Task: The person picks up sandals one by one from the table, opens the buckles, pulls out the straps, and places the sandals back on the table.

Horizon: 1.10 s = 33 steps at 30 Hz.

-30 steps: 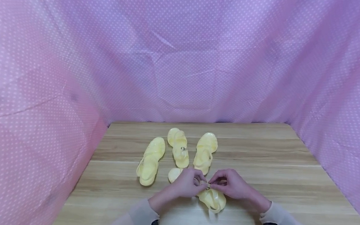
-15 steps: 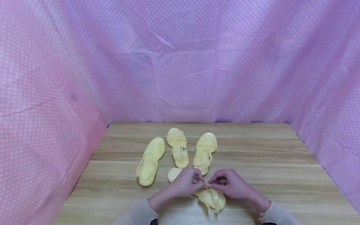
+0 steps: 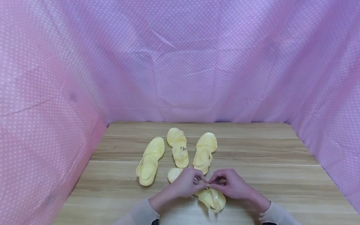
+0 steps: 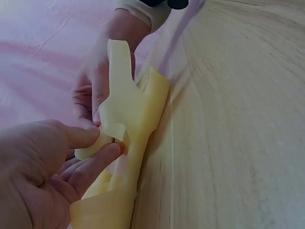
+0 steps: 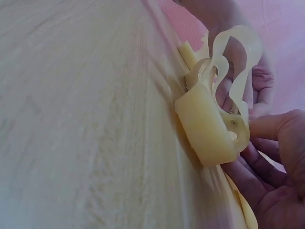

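A pale yellow jelly sandal [image 3: 213, 198] lies across the front middle of the table, its toe part showing left of the hands. My left hand [image 3: 185, 184] pinches its strap [image 4: 121, 107] between thumb and forefinger, beside a small metal pin [image 4: 113, 140]. From the other side, my right hand [image 3: 230, 185] pinches the strap too, its fingertips almost meeting those of the left. In the right wrist view, the sandal's thick heel [image 5: 207, 126] stands close to the tabletop, with a strap loop rising above it. Fingers partly hide the fastening.
Behind the hands lie three more yellow sandals: one at left [image 3: 151, 161], one at the middle [image 3: 180, 151] with a dark mark on its insole, one at right [image 3: 206, 150]. They rest on a wood-grain table [image 3: 271, 156]. Pink dotted cloth [image 3: 188, 66] hangs around it.
Both hands stay at the strap with only slight finger shifts. The left fingertips moved a little over the fastening; the sandals have not moved.
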Tool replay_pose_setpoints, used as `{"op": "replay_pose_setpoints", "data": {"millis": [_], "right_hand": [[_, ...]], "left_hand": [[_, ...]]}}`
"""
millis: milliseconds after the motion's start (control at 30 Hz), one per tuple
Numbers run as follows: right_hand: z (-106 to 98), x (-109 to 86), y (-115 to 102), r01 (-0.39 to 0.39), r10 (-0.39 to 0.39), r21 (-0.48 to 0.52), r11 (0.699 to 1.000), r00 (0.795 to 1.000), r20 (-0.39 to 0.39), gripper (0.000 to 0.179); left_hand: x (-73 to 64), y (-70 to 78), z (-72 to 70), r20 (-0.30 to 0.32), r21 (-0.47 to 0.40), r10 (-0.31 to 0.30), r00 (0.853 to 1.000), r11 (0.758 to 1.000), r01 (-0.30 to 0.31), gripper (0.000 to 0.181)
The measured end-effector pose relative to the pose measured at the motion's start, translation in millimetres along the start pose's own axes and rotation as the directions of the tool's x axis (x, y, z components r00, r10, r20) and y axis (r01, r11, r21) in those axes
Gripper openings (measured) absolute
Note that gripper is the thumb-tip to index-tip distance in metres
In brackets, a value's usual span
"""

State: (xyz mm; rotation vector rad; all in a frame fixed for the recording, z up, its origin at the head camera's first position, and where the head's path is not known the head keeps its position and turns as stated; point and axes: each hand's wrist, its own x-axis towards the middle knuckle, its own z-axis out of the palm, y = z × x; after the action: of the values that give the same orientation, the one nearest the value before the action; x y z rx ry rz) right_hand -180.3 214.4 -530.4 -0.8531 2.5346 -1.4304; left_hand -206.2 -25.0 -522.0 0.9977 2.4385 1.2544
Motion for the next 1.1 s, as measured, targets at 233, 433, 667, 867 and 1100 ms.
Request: {"op": "replay_pose_setpoints", "data": {"millis": [233,433,667,867,1100], "right_hand": [[3,2.9,1,-0.018,0.018,-0.022,1.000,1.000,-0.009,0.016],[4,3.1,4,-0.013,0.012,-0.040,0.999,1.000,-0.020,0.013],[5,1.9,5,-0.031,0.030,-0.022,0.999,0.999,-0.023,0.015],[5,1.2,3,-0.037,0.037,0.001,0.999,0.999,-0.026,0.014],[-6,-1.1,-1,0.001,0.003,0.078,0.997,0.999,-0.048,0.019]], "left_hand": [[-0.2,2.9,-3.3,0.009,0.010,-0.020,1.000,1.000,0.020,0.007],[-2.2,1.2,-4.2,0.031,-0.053,-0.056,0.998,0.997,0.058,0.005],[-3.9,-0.2,-4.3,0.011,-0.064,-0.052,0.999,0.997,0.052,0.006],[-7.9,-0.4,-5.2,0.041,-0.253,-0.115,0.993,0.960,0.122,0.005],[-5.7,10.1,-3.6,-0.008,-0.135,-0.098,0.995,0.986,0.096,0.041]]}}
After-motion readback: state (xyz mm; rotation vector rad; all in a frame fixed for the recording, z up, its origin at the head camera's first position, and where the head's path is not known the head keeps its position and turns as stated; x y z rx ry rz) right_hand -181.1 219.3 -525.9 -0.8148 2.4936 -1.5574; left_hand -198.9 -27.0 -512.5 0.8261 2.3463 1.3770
